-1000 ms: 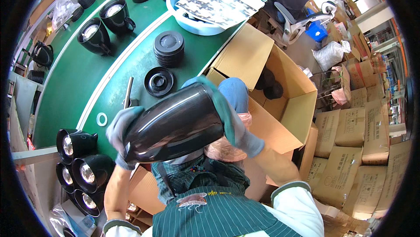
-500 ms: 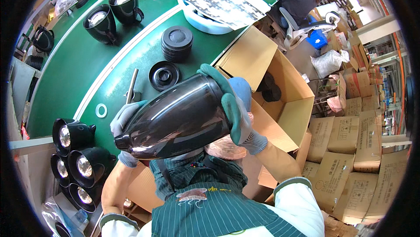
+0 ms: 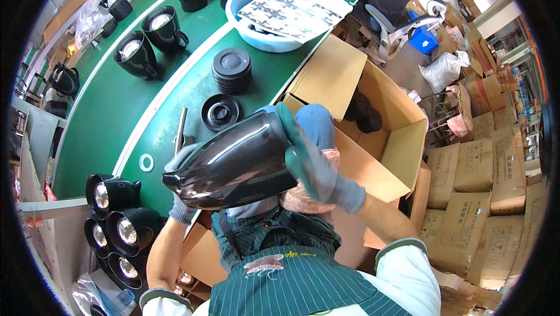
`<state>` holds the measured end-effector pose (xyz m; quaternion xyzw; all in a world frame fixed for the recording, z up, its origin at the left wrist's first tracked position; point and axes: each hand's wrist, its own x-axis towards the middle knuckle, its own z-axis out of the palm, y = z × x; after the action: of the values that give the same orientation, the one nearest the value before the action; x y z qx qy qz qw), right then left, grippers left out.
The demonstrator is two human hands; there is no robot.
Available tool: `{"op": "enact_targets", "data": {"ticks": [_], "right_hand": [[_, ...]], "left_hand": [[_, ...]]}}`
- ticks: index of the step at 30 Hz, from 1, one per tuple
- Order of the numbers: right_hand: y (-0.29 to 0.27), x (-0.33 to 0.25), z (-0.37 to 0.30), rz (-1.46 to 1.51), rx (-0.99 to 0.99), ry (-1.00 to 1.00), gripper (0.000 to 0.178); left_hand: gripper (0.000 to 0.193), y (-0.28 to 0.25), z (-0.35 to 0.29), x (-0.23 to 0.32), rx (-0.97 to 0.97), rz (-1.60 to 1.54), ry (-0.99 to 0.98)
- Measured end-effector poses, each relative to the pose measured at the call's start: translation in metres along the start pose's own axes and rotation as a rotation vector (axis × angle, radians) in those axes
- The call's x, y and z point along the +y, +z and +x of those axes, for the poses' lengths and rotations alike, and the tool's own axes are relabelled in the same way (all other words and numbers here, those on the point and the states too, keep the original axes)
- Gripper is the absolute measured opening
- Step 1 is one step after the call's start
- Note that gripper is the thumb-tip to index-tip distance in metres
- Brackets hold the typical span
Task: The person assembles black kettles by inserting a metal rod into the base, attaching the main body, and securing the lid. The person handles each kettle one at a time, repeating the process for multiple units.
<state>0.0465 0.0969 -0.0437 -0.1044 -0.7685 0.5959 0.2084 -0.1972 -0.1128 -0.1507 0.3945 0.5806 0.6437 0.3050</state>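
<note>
1. The glossy black kettle body (image 3: 236, 161) lies on its side in both gloved hands, above the near edge of the green tabletop (image 3: 111, 112)
2. It looks stiff, smooth and likely slippery (gloves help); gripping both ends seems safest
3. Left hand (image 3: 182, 184) fingers clasp its spout end
4. Right hand (image 3: 309, 161) fingers wrap its base

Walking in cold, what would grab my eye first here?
A glossy black kettle body lies on its side in the middle, the gloved left hand at its narrow end and the gloved right hand at its wide end. Behind it runs a green table with a stack of black lids. An open cardboard box stands to the right.
</note>
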Motion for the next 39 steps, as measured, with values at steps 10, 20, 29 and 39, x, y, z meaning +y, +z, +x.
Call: {"op": "enact_targets", "data": {"ticks": [10,20,29,39], "right_hand": [[-0.001,-0.006,-0.024,0.248,0.204,-0.074,0.079],[-0.021,0.076,-0.052,0.662,0.459,0.1,0.044],[-0.024,0.095,-0.053,1.09,0.467,0.084,0.058],[-0.098,0.108,-0.058,1.418,0.088,0.205,0.085]], "left_hand": [[0.053,0.016,-0.008,0.03,0.059,-0.175,-0.1],[0.06,0.087,0.04,0.17,-0.277,0.674,0.095],[0.079,0.122,0.011,0.185,-0.204,0.362,0.309],[0.082,0.118,-0.011,0.149,-0.196,0.296,0.279]]}}
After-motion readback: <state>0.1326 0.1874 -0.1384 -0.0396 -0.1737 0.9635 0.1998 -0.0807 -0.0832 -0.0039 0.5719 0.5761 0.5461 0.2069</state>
